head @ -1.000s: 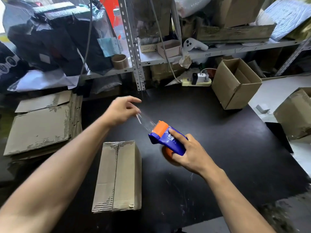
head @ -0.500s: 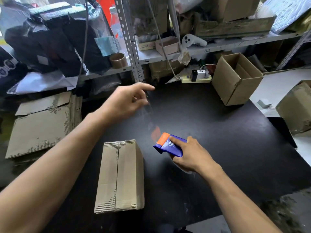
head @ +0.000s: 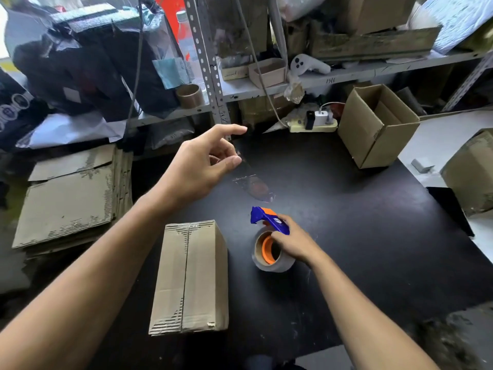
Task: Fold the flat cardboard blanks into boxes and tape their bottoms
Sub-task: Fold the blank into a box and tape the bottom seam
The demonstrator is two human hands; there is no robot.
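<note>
A folded cardboard box [head: 190, 279] stands on the black table [head: 360, 236], bottom flaps up, their seam running lengthwise. My right hand [head: 292, 240] grips a blue and orange tape dispenser [head: 269, 220] with its clear tape roll [head: 272, 251] down on the table, right of the box. My left hand [head: 205, 164] is raised beyond the box, thumb and fingers pinching the end of a clear tape strip [head: 252, 182] that hangs toward the dispenser. A stack of flat cardboard blanks [head: 69, 201] lies at the left.
An open finished box [head: 376, 126] stands at the table's back right, another box [head: 472, 172] at the far right edge. A power strip [head: 313, 124] lies by the metal shelf upright [head: 210, 65]. A brown tape roll [head: 190, 95] and dark bags crowd the shelves.
My right hand has lowered the dispenser onto the table and drawn it toward me. My left hand rose and moved away, and the tape strip between them grew longer.
</note>
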